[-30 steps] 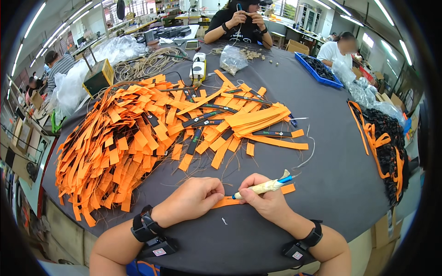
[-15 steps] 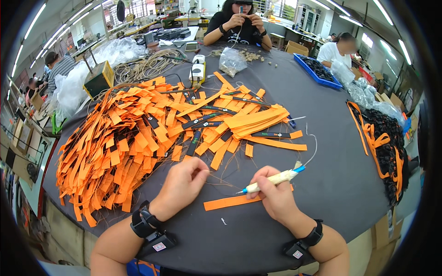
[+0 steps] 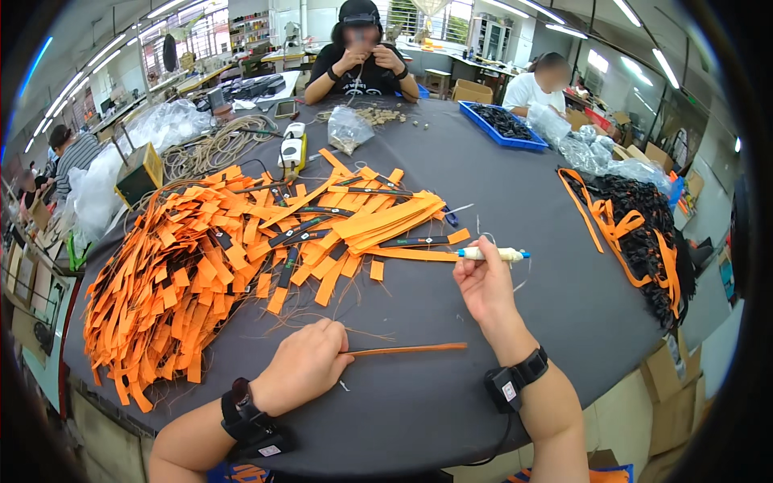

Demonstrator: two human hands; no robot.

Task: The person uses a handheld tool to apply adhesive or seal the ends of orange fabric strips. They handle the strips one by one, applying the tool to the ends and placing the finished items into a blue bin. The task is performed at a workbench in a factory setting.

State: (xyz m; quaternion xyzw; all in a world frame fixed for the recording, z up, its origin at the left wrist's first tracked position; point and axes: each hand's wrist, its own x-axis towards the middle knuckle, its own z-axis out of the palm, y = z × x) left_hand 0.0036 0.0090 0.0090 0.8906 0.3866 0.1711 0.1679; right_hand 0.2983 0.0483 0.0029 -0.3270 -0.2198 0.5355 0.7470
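My left hand [image 3: 302, 362] is closed on one end of an orange webbing strip [image 3: 411, 348], which sticks out to the right and shows its thin edge. Farther off and to the right, my right hand [image 3: 487, 291] grips a white, pen-like tool [image 3: 506, 254] with blue ends and a thin wire. The tool lies nearly level across the fingers, close to the end of another orange strip. Beyond the hands a fanned stack of orange strips [image 3: 386, 224] rests on black-labelled ones. A large heap of orange strips [image 3: 177, 282] with loose threads spreads at the left.
The dark tabletop [image 3: 564, 322] carries a white-and-yellow device [image 3: 292, 151], a plastic bag [image 3: 349, 129], coiled cord [image 3: 209, 149] and a blue tray [image 3: 501, 127] of black parts. Black and orange straps [image 3: 636, 241] lie at the right edge. Co-workers sit across the table.
The strip that lay flat on the table is now held in my left hand, turned on edge. My right hand has moved away from it with the tool, whose tip no longer points at the strip.
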